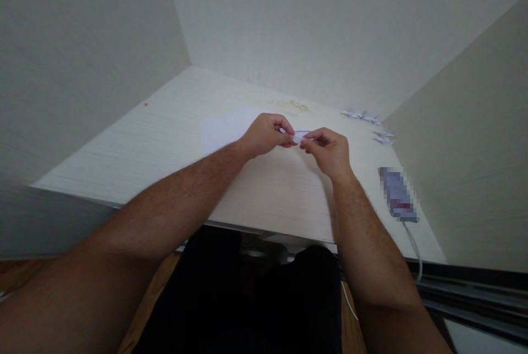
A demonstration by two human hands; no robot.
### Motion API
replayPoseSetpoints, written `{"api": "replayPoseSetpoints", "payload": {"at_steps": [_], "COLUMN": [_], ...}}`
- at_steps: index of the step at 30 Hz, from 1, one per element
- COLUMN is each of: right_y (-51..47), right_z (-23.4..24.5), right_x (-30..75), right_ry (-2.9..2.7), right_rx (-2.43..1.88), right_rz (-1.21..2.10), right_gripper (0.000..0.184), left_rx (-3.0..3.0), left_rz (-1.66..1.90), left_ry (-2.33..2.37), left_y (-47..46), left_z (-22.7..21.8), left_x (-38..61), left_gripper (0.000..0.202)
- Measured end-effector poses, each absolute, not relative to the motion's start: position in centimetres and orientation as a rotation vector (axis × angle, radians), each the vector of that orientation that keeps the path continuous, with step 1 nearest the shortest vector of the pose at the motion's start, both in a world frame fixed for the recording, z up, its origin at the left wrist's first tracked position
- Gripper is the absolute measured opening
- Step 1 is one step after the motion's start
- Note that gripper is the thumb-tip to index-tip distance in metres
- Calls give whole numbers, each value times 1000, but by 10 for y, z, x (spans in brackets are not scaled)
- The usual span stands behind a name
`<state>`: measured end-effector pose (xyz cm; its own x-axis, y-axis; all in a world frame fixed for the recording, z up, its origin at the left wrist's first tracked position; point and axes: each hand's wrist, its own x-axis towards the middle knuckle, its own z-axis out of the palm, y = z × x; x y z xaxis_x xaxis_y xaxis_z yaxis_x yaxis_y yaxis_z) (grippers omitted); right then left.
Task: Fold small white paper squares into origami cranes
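Between my two hands, above the middle of the pale desk (264,194), is a small piece of folded white paper (299,136). My left hand (270,133) pinches its left end between thumb and fingers. On the opposite end, my right hand (328,148) also grips with thumb and fingertips. The fingers cover much of the paper, so its exact folded shape is hidden. White paper sheets (223,128) lie on the desk behind my left wrist.
Several folded paper cranes (363,116) stand along the back right edge, with another crane (384,137) nearer. At the right lies a blurred-out phone-like device (398,194) with a white cable (413,244). Walls enclose the desk at the back and sides.
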<state>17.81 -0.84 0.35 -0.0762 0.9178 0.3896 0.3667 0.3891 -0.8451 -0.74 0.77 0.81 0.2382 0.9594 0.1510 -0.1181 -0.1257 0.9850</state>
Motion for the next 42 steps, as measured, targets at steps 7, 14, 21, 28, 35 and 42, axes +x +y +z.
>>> {"api": "replayPoseSetpoints", "payload": {"at_steps": [7,14,21,28,35,42], "right_y": [-8,-9,-8,-7,-9,-12], "right_z": [3,4,3,0,-3,0], "right_x": [177,175,174,171,172,162], "right_ry": [-1581,-1547,-1480,-1434,-1527,-1392], "right_rx": [-1170,-1077,-1035,-1067,-1095,-1046], "right_rz": [693,775,778,721,693,859], "right_gripper": [20,30,35,14,12,32], "left_rx": [1319,1282,1285,1279,1425,1365], "left_rz": [1182,1224,1270,1268,1198,1159], "left_ry": [795,805,778,824,840,878], "left_y": [8,5,4,0,3,1], "left_z": [7,9,6,5,2,-3], "left_x": [-6,-3,-1,2,-1,1], "left_gripper": [22,27,24,11,49,30]}}
